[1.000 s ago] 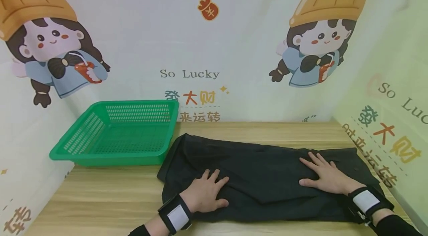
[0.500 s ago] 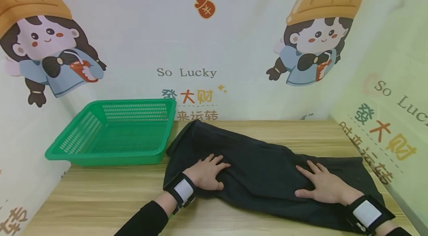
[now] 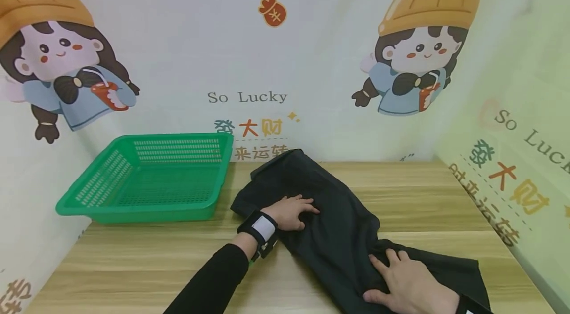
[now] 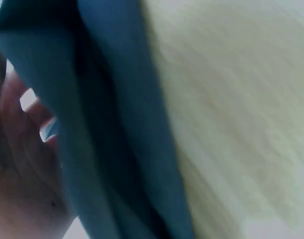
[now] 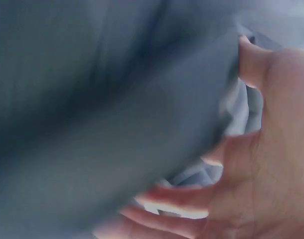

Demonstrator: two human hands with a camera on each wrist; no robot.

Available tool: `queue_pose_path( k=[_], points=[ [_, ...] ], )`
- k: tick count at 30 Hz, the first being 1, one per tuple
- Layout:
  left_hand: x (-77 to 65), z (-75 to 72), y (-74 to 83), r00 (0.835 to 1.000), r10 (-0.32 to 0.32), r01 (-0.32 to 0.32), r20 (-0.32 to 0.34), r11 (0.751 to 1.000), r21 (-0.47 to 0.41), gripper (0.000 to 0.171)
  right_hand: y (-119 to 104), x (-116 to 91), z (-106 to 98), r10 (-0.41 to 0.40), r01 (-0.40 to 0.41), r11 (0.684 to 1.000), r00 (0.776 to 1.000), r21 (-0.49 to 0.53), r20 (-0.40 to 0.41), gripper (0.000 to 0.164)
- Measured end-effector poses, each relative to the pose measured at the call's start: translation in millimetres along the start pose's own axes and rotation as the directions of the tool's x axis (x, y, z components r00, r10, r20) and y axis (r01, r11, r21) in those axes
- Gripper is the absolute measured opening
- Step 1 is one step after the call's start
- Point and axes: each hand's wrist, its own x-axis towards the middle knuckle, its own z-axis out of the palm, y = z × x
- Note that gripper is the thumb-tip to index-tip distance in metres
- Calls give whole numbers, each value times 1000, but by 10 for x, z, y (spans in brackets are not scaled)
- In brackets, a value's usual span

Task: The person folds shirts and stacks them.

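A folded black cloth [image 3: 331, 225] lies slantwise on the wooden table, its far end near the back wall and its near end towards the lower right. On its left part rests my left hand [image 3: 288, 212], palm down with spread fingers. My right hand [image 3: 407, 282] presses the near right part, fingers also apart, and the cloth bunches beside it. In the left wrist view, folds of cloth [image 4: 117, 129] partly hide the fingers. Blurred cloth [image 5: 107, 124] fills most of the right wrist view and covers some fingertips.
A green plastic basket [image 3: 151, 212] with slotted walls stands on the table [image 3: 147, 264] to the left of the cloth. A white printed curtain [image 3: 320, 57] closes off the back and both sides.
The cloth has turned clockwise from lying nearly straight across the table. My left hand has moved forward and right with it, while my right hand has come back towards me.
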Motion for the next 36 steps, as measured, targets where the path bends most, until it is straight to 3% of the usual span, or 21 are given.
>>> queue_pose_path(
  k=[4,7,9,13,17,20,25,30,36],
  points=[
    [-169,-30,167,988,-64,79,-142,992,101,40,64,11,-237,-130,136,989,987,66,-92,69],
    [-406,-9,340,957,-149,178,-247,979,98,36,187,69,-368,-271,292,953,940,75,-208,69],
    [-556,37,443,944,-216,241,-250,968,74,44,255,138,-389,-347,371,926,910,68,-227,82],
    [-693,189,502,944,-293,304,-149,951,58,63,301,325,-296,-427,441,891,894,103,-137,104],
    [-599,319,386,960,-260,268,-106,961,69,66,242,462,-147,-467,472,862,881,182,-74,109],
    [-466,321,257,971,-216,225,-106,971,85,65,150,499,-111,-451,455,860,890,232,-70,110],
    [-249,250,58,991,-118,121,-63,992,39,58,-91,498,-90,-366,366,899,929,241,-45,111],
    [-81,185,-98,998,-37,36,-47,999,-34,54,-390,505,-40,-260,263,944,965,198,-40,110],
    [110,100,-223,998,-9,5,-60,998,-63,54,-743,562,-13,-133,145,984,985,108,-106,110]
  ],
)
